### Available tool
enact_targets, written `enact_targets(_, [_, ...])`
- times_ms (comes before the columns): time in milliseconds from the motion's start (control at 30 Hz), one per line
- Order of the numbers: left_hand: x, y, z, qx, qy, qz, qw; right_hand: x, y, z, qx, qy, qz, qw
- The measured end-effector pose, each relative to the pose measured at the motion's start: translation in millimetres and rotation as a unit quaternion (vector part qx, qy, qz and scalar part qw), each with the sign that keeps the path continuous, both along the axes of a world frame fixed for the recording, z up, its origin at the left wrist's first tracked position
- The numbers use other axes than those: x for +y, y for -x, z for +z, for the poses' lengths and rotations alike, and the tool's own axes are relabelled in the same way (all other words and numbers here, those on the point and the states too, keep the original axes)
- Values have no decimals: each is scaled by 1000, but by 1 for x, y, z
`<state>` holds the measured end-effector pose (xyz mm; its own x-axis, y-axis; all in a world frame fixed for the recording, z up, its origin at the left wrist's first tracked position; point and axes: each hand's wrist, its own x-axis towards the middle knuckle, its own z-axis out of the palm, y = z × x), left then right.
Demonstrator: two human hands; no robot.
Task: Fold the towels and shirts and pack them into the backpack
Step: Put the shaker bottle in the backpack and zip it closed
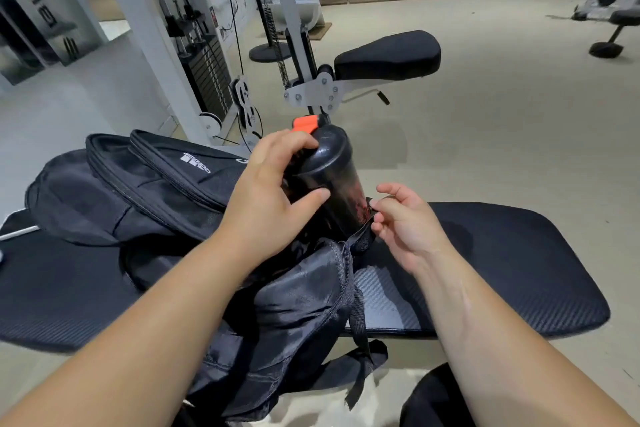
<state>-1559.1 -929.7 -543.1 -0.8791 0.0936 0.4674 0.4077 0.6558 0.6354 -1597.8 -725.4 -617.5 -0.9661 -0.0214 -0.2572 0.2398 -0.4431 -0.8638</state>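
No towels or shirts show, so packing seems nearly done: the backpack (pixel 156 191) overhangs the bench's (pixel 485 270) near edge, the left hand (pixel 273 184) grips a bottle (pixel 329 180), and the right hand (pixel 405 218) pinches the pocket (pixel 360 239) rim.

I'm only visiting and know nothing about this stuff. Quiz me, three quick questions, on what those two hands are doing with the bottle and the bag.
1. True or false: the left hand grips the black bottle up by its lid.
2. What does the right hand pinch? A) the orange cap B) the pocket edge of the backpack C) a folded towel
3. Fill in: the backpack lies on a black padded ____.

Key: 1 true; 2 B; 3 bench.
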Motion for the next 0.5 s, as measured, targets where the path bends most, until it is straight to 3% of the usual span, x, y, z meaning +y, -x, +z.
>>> enact_targets(133, [-1, 13, 18, -30, -4, -119, 992, 9, -5, -8, 3, -24, 11, 1000])
enact_targets(300, [21, 30, 44, -45, 155, -220, 962, 9, -10, -13, 4, -21, -22, 1000])
enact_targets(500, [35, 45, 61, -106, 226, -202, 947, 6, -13, -22, -11, 19, -54, 998])
